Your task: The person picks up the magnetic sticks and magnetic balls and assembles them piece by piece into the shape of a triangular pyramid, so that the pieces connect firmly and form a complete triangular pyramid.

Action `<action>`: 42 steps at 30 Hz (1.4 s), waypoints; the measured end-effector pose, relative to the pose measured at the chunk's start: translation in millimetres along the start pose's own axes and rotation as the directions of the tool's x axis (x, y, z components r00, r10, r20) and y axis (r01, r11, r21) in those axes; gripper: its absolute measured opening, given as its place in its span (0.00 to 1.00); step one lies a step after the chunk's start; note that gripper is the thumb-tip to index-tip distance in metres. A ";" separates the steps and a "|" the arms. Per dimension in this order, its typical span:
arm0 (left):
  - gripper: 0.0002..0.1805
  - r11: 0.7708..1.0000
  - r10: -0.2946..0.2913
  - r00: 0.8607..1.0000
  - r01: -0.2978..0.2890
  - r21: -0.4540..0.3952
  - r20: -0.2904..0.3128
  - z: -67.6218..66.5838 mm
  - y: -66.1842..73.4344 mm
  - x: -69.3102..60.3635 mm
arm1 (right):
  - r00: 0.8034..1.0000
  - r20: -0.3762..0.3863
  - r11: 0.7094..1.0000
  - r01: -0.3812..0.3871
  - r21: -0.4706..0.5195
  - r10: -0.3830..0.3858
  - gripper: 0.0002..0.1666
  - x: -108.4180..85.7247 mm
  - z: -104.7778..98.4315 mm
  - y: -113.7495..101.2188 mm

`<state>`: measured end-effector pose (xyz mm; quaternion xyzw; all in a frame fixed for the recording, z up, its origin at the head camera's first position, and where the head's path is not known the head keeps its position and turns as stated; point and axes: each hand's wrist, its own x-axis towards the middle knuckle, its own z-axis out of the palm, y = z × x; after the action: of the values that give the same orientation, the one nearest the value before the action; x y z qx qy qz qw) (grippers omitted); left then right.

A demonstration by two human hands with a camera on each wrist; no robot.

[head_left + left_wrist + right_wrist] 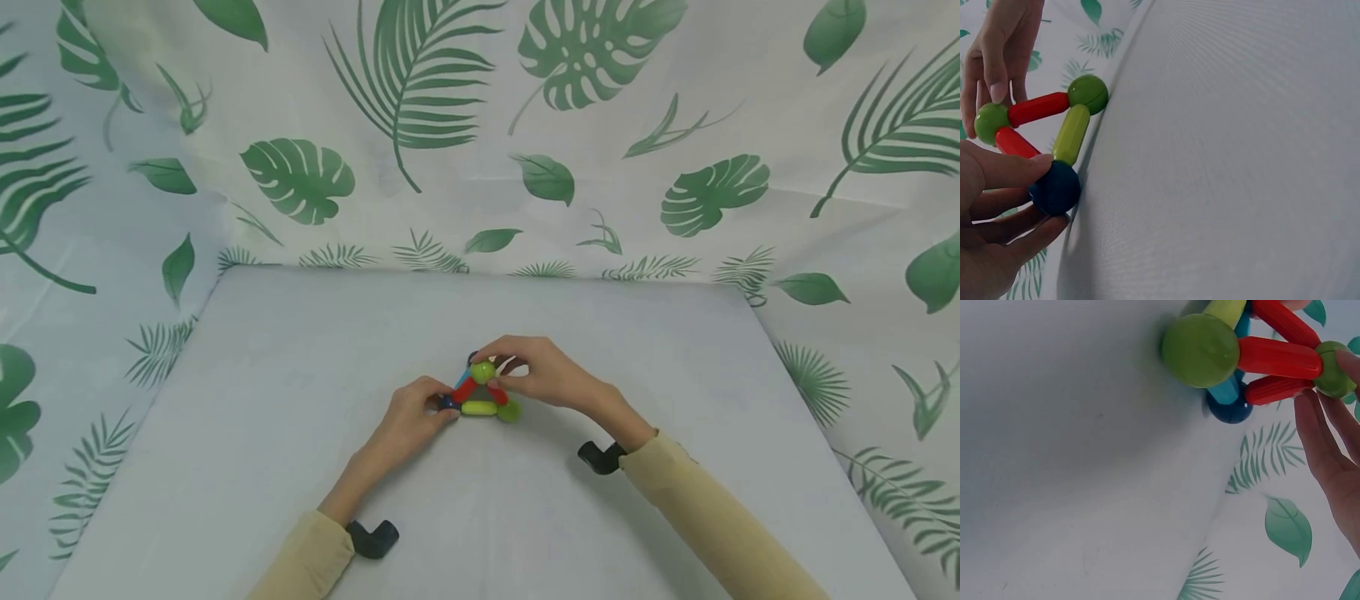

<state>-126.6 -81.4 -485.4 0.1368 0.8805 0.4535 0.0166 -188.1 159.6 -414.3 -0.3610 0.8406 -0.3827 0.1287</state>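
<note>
A small pyramid of balls and rods stands on the table. Its top is a green ball (483, 372), from which red rods (1280, 357) slope down. Along the near base runs a yellow-green rod (478, 408), ending in another green ball (509, 411) on the right. My left hand (411, 414) pinches the dark blue ball (1055, 189) at the near left corner between thumb and fingers. From above, my right hand (553, 372) holds the top ball by thumb and fingertips. Light blue rods (1225, 391) and a second dark blue ball (1230, 410) form the far side, partly hidden.
The pale table (300, 333) reaches back to a white wall covering (465, 200) printed with green leaves, which also hangs at both sides. Black curved pieces (375, 540) stick out at both wrists beside the beige sleeves (307, 554).
</note>
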 end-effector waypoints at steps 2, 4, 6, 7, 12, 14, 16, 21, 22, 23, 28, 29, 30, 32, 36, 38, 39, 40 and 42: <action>0.14 1.000 0.001 1.000 -0.001 0.001 -0.006 -0.1 -0.1 -0.2 | 1.000 -0.001 1.000 0.002 0.001 -0.002 0.24 -1.0 1.4 0.5; 0.14 1.000 0.004 1.000 -0.004 0.003 -0.010 0.3 -0.8 -0.3 | 1.000 0.000 1.000 0.000 0.001 0.000 0.25 -1.2 2.9 2.0; 0.14 1.000 0.011 1.000 -0.011 0.006 -0.011 0.8 -1.7 0.0 | 1.000 -0.002 1.000 -0.005 0.002 0.005 0.26 -1.4 4.1 2.9; 0.14 1.000 0.017 1.000 -0.017 0.007 -0.013 0.8 -1.8 0.2 | 1.000 -0.005 1.000 -0.005 0.000 0.005 0.26 -1.3 4.5 3.1; 0.14 0.999 0.034 0.999 -0.033 0.021 -0.024 -0.7 -3.1 5.0 | 0.999 -0.040 1.000 -0.011 -0.018 0.010 0.30 -0.9 8.9 6.2; 0.14 0.999 0.027 0.999 -0.027 0.029 -0.023 -2.0 -4.1 8.4 | 0.998 -0.059 0.999 -0.029 -0.021 0.028 0.32 -1.6 12.3 10.4; 0.14 0.999 0.014 1.000 -0.013 0.030 -0.019 -3.2 -5.6 12.0 | 0.996 -0.076 0.998 -0.058 -0.016 0.057 0.33 -3.7 15.8 15.7; 0.16 0.999 -0.030 0.999 0.031 0.032 -0.015 -5.2 -9.8 20.9 | 0.988 -0.095 0.992 -0.125 -0.015 0.123 0.28 -8.5 22.9 30.6; 0.16 0.999 -0.036 0.999 0.036 0.031 -0.013 -5.7 -10.4 22.9 | 0.986 -0.096 0.991 -0.136 -0.020 0.133 0.26 -9.1 23.7 32.9; 0.17 0.999 -0.038 0.999 0.039 0.029 -0.010 -6.3 -10.9 24.8 | 0.985 -0.099 0.989 -0.144 -0.022 0.141 0.25 -9.6 24.4 35.0; 0.17 0.999 -0.046 0.999 0.046 0.008 0.000 -8.7 -11.7 34.5 | 0.978 -0.118 0.984 -0.176 -0.021 0.172 0.21 -9.7 24.9 42.0; 0.17 0.999 -0.047 0.999 0.047 0.003 0.000 -8.5 -11.7 36.2 | 0.976 -0.124 0.983 -0.180 -0.020 0.177 0.20 -9.7 24.7 43.1; 0.17 0.999 -0.048 0.999 0.048 0.000 0.000 -8.1 -11.8 37.9 | 0.975 -0.129 0.982 -0.187 -0.018 0.183 0.20 -9.7 24.6 44.1; 0.17 0.998 -0.055 0.998 0.055 -0.005 0.006 -6.8 -12.8 40.9 | 0.969 -0.135 0.977 -0.211 -0.010 0.208 0.19 -9.7 24.6 45.7; 0.18 0.997 -0.079 0.996 0.079 -0.018 0.029 -2.6 -18.1 45.0 | 0.955 -0.135 0.964 -0.264 0.014 0.263 0.19 -10.7 26.3 47.5; 0.19 0.995 -0.089 0.995 0.091 -0.032 0.043 -1.9 -20.1 45.8 | 0.952 -0.137 0.961 -0.275 0.020 0.275 0.19 -11.6 26.6 48.7; 0.19 0.995 -0.094 0.994 0.096 -0.038 0.051 -2.3 -21.6 45.8 | 0.951 -0.144 0.962 -0.273 0.013 0.272 0.19 -12.3 26.0 48.9; 0.21 0.994 -0.098 0.993 0.101 -0.042 0.060 -4.0 -22.7 45.1 | 0.952 -0.154 0.964 -0.267 0.000 0.264 0.19 -12.9 24.9 49.5; 0.24 0.994 -0.106 0.991 0.109 -0.029 0.082 -10.5 -25.2 44.0 | 0.955 -0.185 0.967 -0.246 -0.064 0.231 0.18 -14.8 20.7 51.0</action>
<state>-176.2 -92.3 -495.3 0.1068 0.8776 0.4607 0.0785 -193.4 181.4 -466.6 -0.2267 0.9020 -0.3579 0.0833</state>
